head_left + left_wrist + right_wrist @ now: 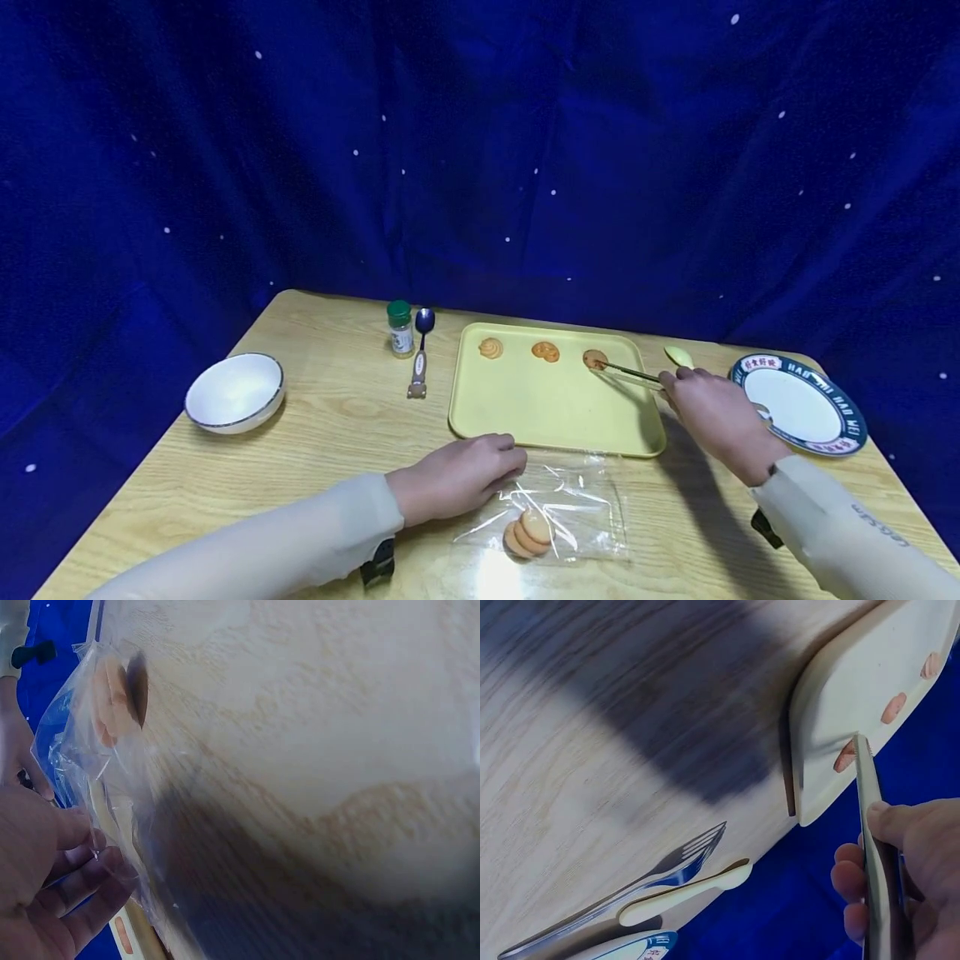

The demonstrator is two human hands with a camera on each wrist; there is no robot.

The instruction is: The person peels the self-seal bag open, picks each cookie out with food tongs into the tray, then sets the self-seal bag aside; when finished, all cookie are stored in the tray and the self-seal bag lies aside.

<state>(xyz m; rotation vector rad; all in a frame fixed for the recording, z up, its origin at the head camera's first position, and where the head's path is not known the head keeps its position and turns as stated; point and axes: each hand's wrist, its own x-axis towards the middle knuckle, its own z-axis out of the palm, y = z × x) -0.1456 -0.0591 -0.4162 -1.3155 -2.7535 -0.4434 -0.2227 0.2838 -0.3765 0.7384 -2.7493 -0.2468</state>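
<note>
My right hand (pixel 716 425) grips metal tongs (pixel 877 847), whose tips are right at a round dark-flecked cookie (pixel 592 358) on the far right of the yellow tray (pixel 540 400). In a row to its left lie a pretzel-shaped cookie (pixel 546 351) and a swirled cookie (pixel 491 347). At the tray's near edge my left hand (pixel 468 475) pinches the edge of a clear plastic bag (pixel 592 508) between thumb and fingers. Several round pale cookies (pixel 531 533) overlap inside the bag.
On the left stands a white bowl (pixel 234 392). A green-lidded shaker (pixel 401 329) and a dark-headed spoon (pixel 420 362) are left of the tray. Rightward are a pale green spoon (pixel 678 356), a fork (pixel 682 874) and a dark-rimmed plate (pixel 795 404). Blue cloth (pixel 480 167) hangs behind.
</note>
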